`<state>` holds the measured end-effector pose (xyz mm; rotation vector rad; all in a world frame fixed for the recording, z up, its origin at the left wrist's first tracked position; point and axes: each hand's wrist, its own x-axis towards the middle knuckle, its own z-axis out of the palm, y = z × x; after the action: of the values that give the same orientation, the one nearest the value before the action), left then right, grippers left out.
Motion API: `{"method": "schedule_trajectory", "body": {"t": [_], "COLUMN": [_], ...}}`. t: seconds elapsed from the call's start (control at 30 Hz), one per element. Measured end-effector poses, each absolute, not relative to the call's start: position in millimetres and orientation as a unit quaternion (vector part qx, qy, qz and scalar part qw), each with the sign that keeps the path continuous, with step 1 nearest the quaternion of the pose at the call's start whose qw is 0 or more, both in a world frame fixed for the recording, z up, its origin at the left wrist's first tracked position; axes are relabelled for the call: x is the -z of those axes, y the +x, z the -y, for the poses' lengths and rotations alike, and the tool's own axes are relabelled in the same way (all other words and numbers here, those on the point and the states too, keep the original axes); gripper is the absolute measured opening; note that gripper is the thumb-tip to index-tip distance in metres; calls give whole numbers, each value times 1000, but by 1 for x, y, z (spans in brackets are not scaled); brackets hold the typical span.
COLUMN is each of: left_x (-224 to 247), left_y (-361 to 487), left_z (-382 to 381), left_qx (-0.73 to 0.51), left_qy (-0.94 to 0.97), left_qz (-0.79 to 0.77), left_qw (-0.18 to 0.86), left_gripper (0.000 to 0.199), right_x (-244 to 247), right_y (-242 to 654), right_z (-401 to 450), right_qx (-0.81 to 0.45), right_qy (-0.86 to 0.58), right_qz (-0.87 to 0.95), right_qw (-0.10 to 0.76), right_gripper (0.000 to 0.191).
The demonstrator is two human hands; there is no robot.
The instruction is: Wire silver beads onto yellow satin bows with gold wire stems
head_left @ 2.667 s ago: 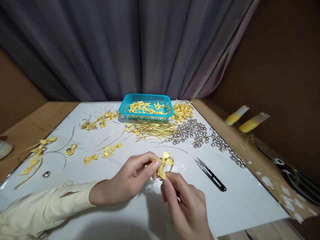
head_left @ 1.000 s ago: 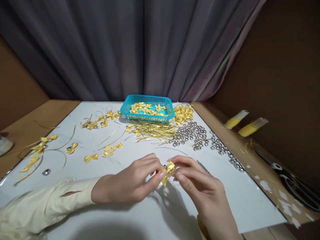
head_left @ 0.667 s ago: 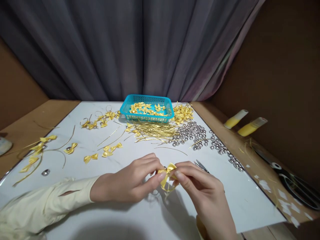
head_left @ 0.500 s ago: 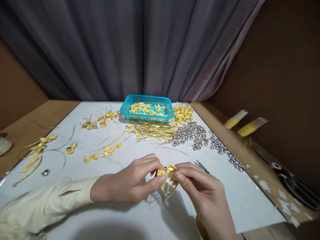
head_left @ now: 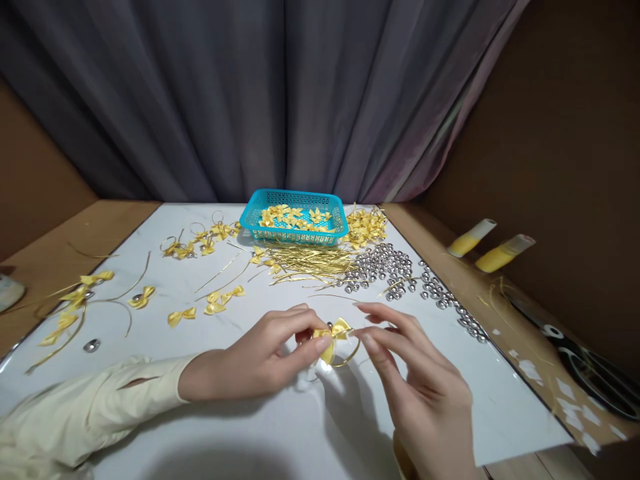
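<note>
Between the thumb and fingers of my left hand [head_left: 273, 347] is a yellow satin ribbon bow [head_left: 341, 329], held above the white tabletop. A small shiny bead shows at the bow's upper edge. From it a gold cord [head_left: 347, 360] curves down and round in a loop toward my right hand [head_left: 417, 373]. The right thumb and index finger pinch the cord's end just right of the bow, with the other fingers lifted. My left fingertips hide part of the bow.
A blue basket [head_left: 295, 235] of yellow bows stands at the back. Before it lie gold cords [head_left: 310, 261] and silver beads [head_left: 383, 263]. Loose bows [head_left: 181, 315] lie at left. Black-handled scissors [head_left: 597, 377] and two yellow-filled tubes [head_left: 505, 253] are on the right.
My right hand has moved slightly right, off the bow, and its fingers have opened out while pinching the cord. More of the bow shows. My left hand has barely moved.
</note>
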<state>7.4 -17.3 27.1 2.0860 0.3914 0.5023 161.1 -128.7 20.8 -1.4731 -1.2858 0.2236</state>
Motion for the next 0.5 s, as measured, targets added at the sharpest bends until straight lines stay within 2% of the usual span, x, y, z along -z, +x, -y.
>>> {"method": "schedule_trajectory", "body": {"t": [0.1, 0.33, 0.5], "left_x": [-28, -32, -31], "left_y": [8, 13, 14], "left_z": [16, 15, 14], "left_qx": [-179, -182, -181], "left_qy": [820, 780, 772], "left_qz": [-202, -227, -230], "left_qw": [505, 554, 564], "left_gripper": [21, 20, 20], "right_x": [-23, -21, -14], "right_y": [158, 156, 156], "right_z": [135, 143, 139], "right_qx": [-62, -114, -140], "right_qy": [-627, -626, -630], "right_qz": [553, 613, 616], "right_qw": [545, 468, 452], "right_gripper": [14, 16, 20]}}
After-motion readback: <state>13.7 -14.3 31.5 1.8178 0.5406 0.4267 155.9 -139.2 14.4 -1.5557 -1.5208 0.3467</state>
